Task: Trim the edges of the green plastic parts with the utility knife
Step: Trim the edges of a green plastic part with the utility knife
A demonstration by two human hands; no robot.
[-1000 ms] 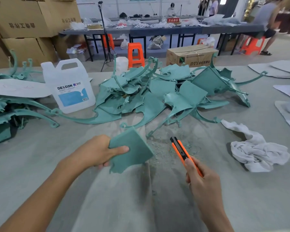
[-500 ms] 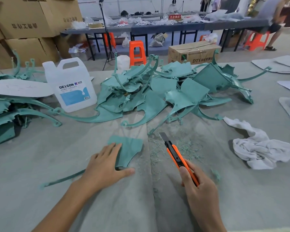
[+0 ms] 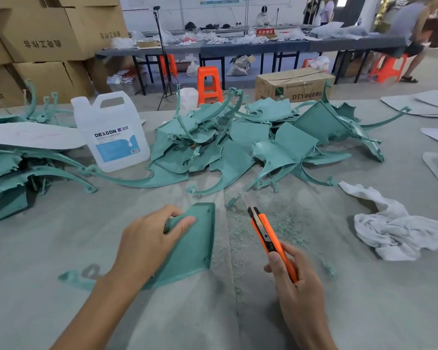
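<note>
The green part [image 3: 192, 248] is pinched by the left hand [image 3: 149, 241] toward the near edge of the surface [image 3: 364, 299]. Its long straight side, running near-to-far, is flanked just rightward, untouched, by the utility knife [image 3: 271, 238], gripped in the right hand's [image 3: 299, 286] curled fingers [image 3: 276, 260].

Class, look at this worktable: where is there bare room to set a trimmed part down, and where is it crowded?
Bare table lies left of the left hand, nearer than the jug; also near right, nearer than the white rag. Crowded: the pile of green parts behind.
</note>
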